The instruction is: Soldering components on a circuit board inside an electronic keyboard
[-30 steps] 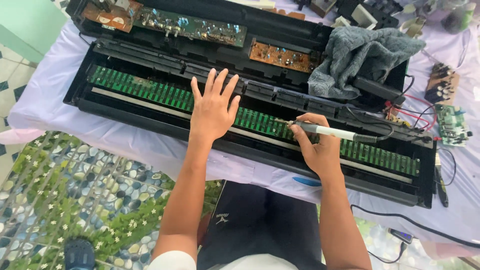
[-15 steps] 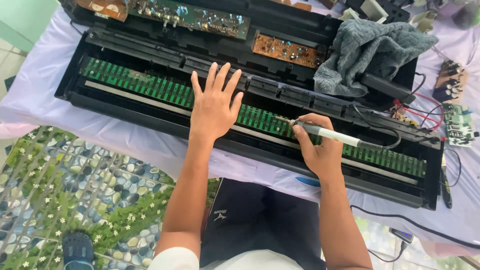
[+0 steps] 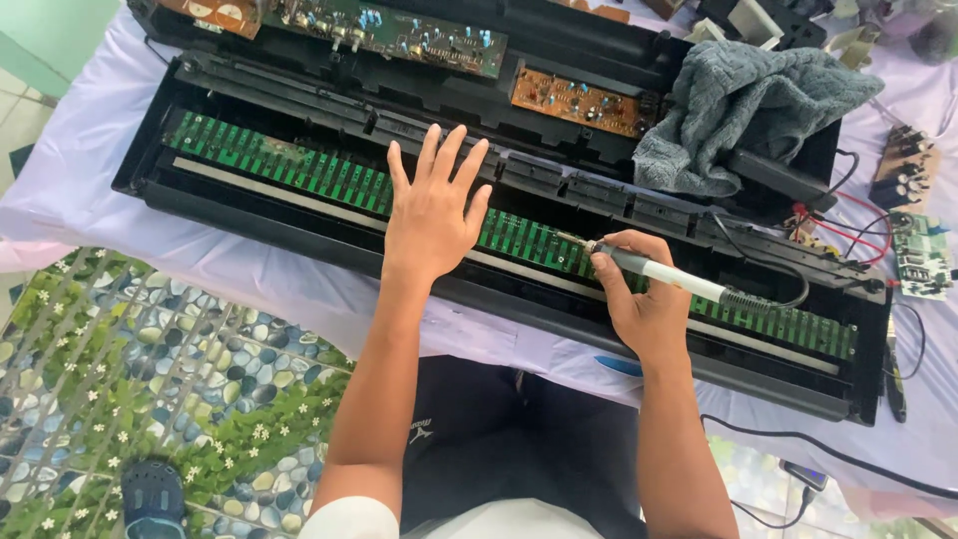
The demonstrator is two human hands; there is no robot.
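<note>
The step in hand looks like soldering along the long green circuit strip [image 3: 329, 180] inside the opened black plastic keyboard case [image 3: 639, 334], which lies across the table under a pale lilac cloth [image 3: 70, 190]. The right hand [image 3: 649, 304] has its fingers clenched around a slim grey-and-white soldering iron [image 3: 664, 274], grasping it like a pen, the tip touching the green strip just right of centre. The left hand [image 3: 431, 215] lies flat on the strip with its fingers released and spread, grasping nothing, seemingly steadying the case.

By my judgement, the next move calls for a steady tip on the joint, with the left palm kept clear of the hot end.

Counted: two hands, one iron, one green strip, one dark green board with knobs [image 3: 399, 35] at the far edge, one orange-brown board [image 3: 574, 100] beside it, one crumpled grey towel [image 3: 743, 110], and one small green board [image 3: 923, 255] at the far right.
</note>
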